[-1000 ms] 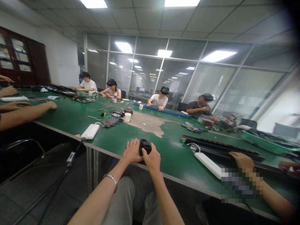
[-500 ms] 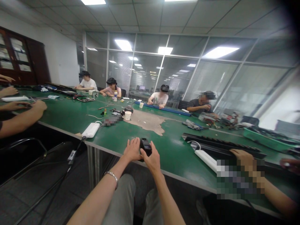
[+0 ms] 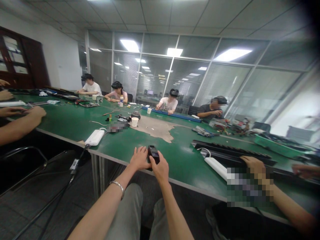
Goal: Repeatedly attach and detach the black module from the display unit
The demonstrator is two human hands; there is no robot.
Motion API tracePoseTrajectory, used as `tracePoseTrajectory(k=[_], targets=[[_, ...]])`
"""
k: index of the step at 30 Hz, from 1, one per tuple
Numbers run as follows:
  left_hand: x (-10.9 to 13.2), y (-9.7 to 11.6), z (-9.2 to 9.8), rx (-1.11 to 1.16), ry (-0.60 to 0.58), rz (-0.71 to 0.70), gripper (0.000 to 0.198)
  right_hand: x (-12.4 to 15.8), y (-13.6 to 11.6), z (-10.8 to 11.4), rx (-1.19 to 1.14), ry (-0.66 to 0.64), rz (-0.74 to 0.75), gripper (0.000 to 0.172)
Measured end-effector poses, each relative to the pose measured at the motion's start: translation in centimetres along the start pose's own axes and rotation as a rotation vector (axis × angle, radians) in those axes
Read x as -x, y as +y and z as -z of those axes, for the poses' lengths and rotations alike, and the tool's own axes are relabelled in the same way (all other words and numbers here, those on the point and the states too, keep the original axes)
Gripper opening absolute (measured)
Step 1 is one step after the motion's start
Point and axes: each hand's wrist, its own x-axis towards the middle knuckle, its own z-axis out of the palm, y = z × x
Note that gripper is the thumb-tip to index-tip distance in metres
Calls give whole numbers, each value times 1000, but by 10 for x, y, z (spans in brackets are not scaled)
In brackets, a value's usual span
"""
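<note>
The person's left forearm (image 3: 105,207) and right forearm (image 3: 173,210) reach forward from the lower edge of the view, drawing closer toward the wrists. The left hand (image 3: 139,159) lies back upward, fingers extended forward and slightly parted, thumb angled inward. Just beside it, the right hand (image 3: 160,167) is curled, its thumb pointing toward the left.

Black device (image 3: 153,150) tilted differently; co-worker's hand (image 3: 38,114), far left, drawn back nearer their other hand (image 3: 18,111).
</note>
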Motion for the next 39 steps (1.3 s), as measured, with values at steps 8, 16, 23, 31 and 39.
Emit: tracePoseTrajectory(k=[8,16,23,31,39], targets=[[-1,-2,-2,23,16,-7,93,-13,-7,17,-289,87,-39,62],[-2,1,1,23,-9,4,105,-27,23,36,-257,212,-129,63],[-4,-1,-1,18,-19,9,113,-23,50,27,-88,36,-85,68],[-3,6,4,-4,-57,36,110,-18,52,24,-5,101,-43,77],[-1,5,3,-2,-22,24,104,-13,45,31,49,40,-39,64]])
